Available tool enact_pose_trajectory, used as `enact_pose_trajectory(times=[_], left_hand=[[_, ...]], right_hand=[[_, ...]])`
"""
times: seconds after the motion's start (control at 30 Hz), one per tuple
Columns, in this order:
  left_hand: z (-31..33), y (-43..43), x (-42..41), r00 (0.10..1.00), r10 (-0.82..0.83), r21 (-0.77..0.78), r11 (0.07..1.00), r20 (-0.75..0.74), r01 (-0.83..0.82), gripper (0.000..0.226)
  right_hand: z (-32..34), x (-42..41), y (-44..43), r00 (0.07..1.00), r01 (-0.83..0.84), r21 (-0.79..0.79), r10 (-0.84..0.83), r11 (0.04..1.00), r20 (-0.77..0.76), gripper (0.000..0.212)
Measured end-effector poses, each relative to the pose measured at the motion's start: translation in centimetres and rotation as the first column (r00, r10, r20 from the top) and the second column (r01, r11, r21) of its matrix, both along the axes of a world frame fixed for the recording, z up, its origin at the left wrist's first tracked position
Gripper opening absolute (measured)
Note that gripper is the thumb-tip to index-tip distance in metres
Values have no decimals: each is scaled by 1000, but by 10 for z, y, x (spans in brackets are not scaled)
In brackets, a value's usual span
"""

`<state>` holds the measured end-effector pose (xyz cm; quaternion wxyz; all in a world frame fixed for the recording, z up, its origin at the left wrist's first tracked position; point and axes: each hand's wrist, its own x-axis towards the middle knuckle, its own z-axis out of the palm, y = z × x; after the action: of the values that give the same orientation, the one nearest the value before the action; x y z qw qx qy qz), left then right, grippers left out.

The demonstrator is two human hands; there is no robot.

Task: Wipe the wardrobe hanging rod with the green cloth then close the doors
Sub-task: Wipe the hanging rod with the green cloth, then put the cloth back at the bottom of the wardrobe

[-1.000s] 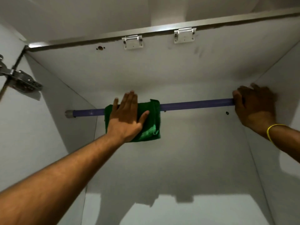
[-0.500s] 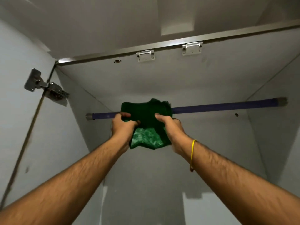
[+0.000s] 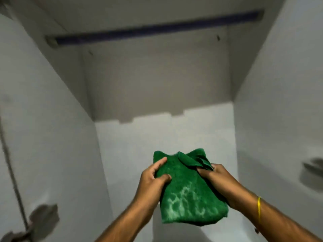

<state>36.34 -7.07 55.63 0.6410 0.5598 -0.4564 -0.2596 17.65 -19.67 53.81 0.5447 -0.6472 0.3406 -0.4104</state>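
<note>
just nubby folded green cloth [image 3: 188, 193]

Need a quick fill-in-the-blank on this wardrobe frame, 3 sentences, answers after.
1. Both hands, left hand and right hand, hold a ____ cloth.
2. The hanging rod is ____ the cloth, untouched by either hand.
3. The yellow band sits on the ____ wrist.

Answers: green; above; right
</note>
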Motion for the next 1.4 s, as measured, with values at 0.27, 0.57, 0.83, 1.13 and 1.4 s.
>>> enact_pose_trajectory(times=[0.27,0.57,0.83,1.13,1.4], left_hand=[[-303,48,-130,929,-336,515,774,-156,367,77],[-583,106,-322,781,-424,589,512,-459,625,38],[-766,128,-439,688,-721,845,312,-87,434,93],[-782,142,-384,476,-707,814,580,523,-33,90],[-545,91,-251,335,-245,328,919,910,-219,80]], right_hand=[[-261,-172,84,886,311,362,-130,879,-446,22],[-523,-327,177,539,390,337,85,857,-838,48],[-704,-406,178,331,506,196,21,840,-943,25],[-716,-363,212,311,370,101,-21,924,-950,66],[-522,-226,169,485,-95,-544,-438,834,-757,76]])
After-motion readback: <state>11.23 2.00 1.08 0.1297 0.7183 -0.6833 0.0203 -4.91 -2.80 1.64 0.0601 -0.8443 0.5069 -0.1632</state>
